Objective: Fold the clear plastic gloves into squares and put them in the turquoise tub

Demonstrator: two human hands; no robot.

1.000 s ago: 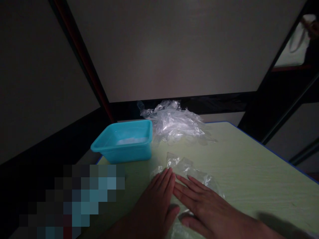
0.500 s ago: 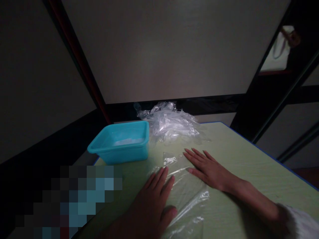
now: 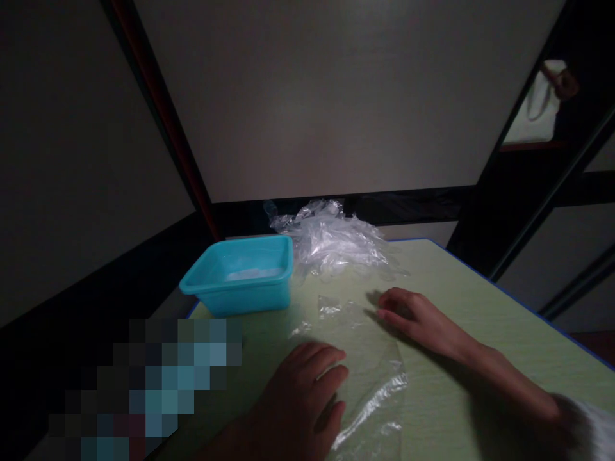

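A thin, clear plastic piece (image 3: 369, 410) lies flat and wrinkled on the table in front of me; I cannot tell whether it is a bag, a glove or a sheet. Over its left side is my left hand (image 3: 307, 390), fingers bent and apart, holding nothing. My right hand (image 3: 413, 317) hovers just right of the plastic's far end, its fingers loosely curled with the thumb apart, and nothing in it. Beyond both hands sits a heap of crumpled clear plastic (image 3: 336, 243).
A turquoise basin (image 3: 245, 298) with something whitish inside stands at the table's far left. The pale green table (image 3: 461, 307) has a blue edge and meets a cabinet panel (image 3: 336, 102) at the back. A white bag (image 3: 541, 109) sits at upper right. The lower left is pixelated.
Both hands have lifted from lying flat on the plastic, and their fingers have bent. My right hand has drawn back to the right. The view has shifted slightly.
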